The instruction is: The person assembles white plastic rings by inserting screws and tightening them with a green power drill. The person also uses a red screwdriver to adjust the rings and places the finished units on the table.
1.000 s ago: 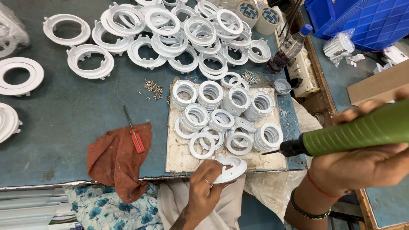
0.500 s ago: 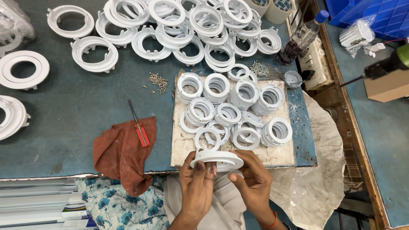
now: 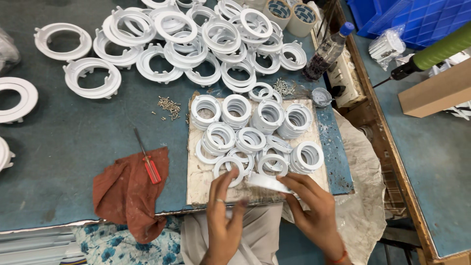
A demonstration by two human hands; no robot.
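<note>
My right hand grips a white plastic ring by its right edge, tilted just above the near edge of a worn board. Just left of that ring is my left hand, blurred, fingers apart, a band on one finger; its fingertips reach over a flat white ring on the board. Several small stacked white rings cover the rest of the board.
A heap of larger white rings fills the far table. A red-handled screwdriver lies on a rust cloth; loose screws lie nearby. A green power screwdriver, cardboard box, bottle and tape rolls are right.
My right hand put down the green power screwdriver at the right and came to the ring. Both hands held the ring; now my left hand has come off it.
</note>
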